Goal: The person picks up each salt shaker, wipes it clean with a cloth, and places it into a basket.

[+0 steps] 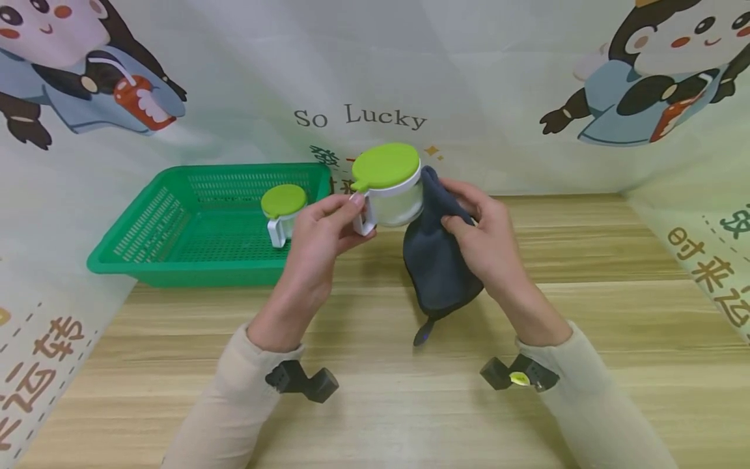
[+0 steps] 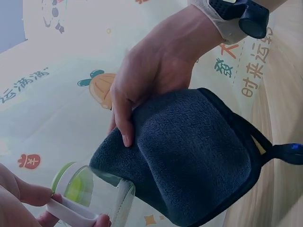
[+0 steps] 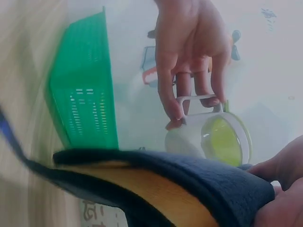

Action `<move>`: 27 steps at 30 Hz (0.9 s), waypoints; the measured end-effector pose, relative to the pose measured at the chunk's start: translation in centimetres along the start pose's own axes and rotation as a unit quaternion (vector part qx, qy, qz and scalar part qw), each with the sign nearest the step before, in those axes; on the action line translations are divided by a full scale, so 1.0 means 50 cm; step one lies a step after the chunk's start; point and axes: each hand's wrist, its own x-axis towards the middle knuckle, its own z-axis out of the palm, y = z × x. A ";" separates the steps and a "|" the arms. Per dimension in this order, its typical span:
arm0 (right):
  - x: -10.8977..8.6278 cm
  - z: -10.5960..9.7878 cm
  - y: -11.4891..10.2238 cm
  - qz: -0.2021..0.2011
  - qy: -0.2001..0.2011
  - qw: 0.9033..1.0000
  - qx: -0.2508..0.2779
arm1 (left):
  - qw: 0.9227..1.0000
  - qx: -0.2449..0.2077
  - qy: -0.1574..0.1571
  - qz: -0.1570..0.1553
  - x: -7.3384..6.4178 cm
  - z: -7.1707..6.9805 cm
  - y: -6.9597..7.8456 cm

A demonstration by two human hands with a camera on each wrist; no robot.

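My left hand [image 1: 319, 241] grips the white handle of a clear seasoning jar [image 1: 398, 207] with a bright green lid, held up above the table. In my right hand [image 1: 486, 234] is a dark grey cleaning cloth [image 1: 439, 260], pinched between thumb and fingers near its top. The cloth's upper edge lies against the jar's right side, and a loop hangs from its lower end. Seen from the right wrist, the folded cloth [image 3: 189, 177] shows an orange inner side, and the left fingers curl round the jar's handle [image 3: 201, 101].
A green plastic basket [image 1: 193, 266] stands at the back left of the wooden table [image 1: 387, 391]. Inside it is a second green-lidded jar [image 1: 284, 202] with a white handle, partly behind my left hand. A printed cloth backdrop [image 1: 486, 78] rises behind the table.
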 end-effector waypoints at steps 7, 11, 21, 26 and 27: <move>-0.012 0.012 -0.013 -0.017 -0.027 0.999 -0.016 | 1.000 -0.013 0.012 0.006 0.004 -0.008 0.003; -0.014 0.013 -0.014 -0.030 -0.025 0.999 -0.017 | 1.000 0.009 -0.001 0.003 0.004 -0.008 0.002; 0.011 -0.029 0.002 -0.029 0.006 0.998 -0.057 | 0.998 0.048 -0.049 -0.009 -0.007 0.009 0.000; 0.000 -0.013 -0.005 -0.055 0.000 0.992 -0.112 | 0.998 0.045 -0.035 -0.005 -0.004 0.001 -0.004; -0.004 -0.007 -0.007 -0.063 -0.002 0.990 -0.127 | 0.999 0.042 -0.029 -0.005 -0.003 -0.002 -0.004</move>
